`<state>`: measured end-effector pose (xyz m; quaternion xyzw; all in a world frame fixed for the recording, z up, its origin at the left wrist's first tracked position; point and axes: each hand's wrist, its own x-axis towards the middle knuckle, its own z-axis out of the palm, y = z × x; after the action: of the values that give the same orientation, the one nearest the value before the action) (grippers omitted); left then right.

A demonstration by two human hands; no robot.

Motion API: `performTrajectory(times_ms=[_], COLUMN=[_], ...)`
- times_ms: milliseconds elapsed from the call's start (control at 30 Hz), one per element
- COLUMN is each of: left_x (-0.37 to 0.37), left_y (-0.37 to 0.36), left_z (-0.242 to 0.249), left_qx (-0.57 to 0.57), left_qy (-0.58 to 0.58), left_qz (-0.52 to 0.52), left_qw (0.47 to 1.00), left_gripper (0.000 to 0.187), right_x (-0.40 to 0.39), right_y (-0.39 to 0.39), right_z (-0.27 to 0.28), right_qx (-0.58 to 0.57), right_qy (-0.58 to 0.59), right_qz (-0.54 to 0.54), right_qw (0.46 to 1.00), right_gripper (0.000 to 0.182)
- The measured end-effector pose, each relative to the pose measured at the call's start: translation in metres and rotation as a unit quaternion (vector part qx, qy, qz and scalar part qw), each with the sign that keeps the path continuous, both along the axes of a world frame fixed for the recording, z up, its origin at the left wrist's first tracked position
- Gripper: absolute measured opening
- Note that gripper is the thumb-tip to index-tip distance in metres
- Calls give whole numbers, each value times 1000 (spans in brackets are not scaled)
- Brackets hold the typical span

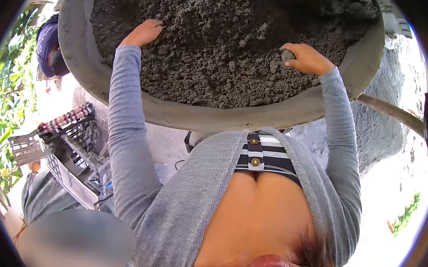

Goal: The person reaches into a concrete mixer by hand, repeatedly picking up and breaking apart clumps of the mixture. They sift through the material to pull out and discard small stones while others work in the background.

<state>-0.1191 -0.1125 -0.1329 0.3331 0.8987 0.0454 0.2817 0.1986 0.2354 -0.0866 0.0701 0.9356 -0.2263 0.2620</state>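
A wide round basin (213, 115) with a pale grey rim holds a heap of dark grey, damp, crumbly mix (220, 52). Over the left part of the heap, my left hand (145, 33) is closed with its fingertips pointing down. Grey smears show at its tips, and whatever is under the fingers is hidden. My right hand (308, 58), near the right side of the basin, curls its thumb and forefinger around a small grey lump (287, 57) of the mix. Both hands are inside the rim, well apart.
A person in a dark cap (49, 47) is beyond the basin's left side. At lower left are a plastic crate (76, 158) with a checked cloth (70, 116) and another person with a blurred head (78, 244). A wooden pole (392, 111) juts out at right.
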Motion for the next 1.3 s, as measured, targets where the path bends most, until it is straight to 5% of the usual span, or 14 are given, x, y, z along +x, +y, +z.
performTrajectory(times_ms=[100,233,333,533,600,800,933,1100,1167,1300], left_x=[-13,-9,-20,-15,5,-33,-14,-15,0,-15], left_y=[-8,-30,-35,-36,-33,-50,-35,-31,-29,-38], left_z=[4,-3,14,23,32,15,38,37,47,32], left_qx=[-32,33,-40,-63,14,21,-78,-73,-1,18], left_qy=[10,51,29,-28,19,12,-8,-54,-8,-14], left_qz=[20,115,16,122,214,105,161,166,253,191], left_qw=[999,992,999,990,976,994,984,982,967,981], left_gripper=[52,52,50,57,57,59,60,61,64,65], right_x=[-6,3,1,1,1,0,4,2,1,1], right_y=[1,12,15,12,9,9,12,11,9,10], right_z=[13,1,-2,-9,-4,3,-4,2,3,3], right_qx=[-58,21,-6,-9,-6,-5,0,1,6,-1], right_qy=[-101,31,-3,38,24,6,42,10,12,11], right_qz=[-135,-54,-87,-39,-51,-63,-53,-65,-66,-74], right_qw=[984,998,996,998,998,998,998,998,998,997], right_gripper=[50,48,47,47,47,48,47,48,48,47])
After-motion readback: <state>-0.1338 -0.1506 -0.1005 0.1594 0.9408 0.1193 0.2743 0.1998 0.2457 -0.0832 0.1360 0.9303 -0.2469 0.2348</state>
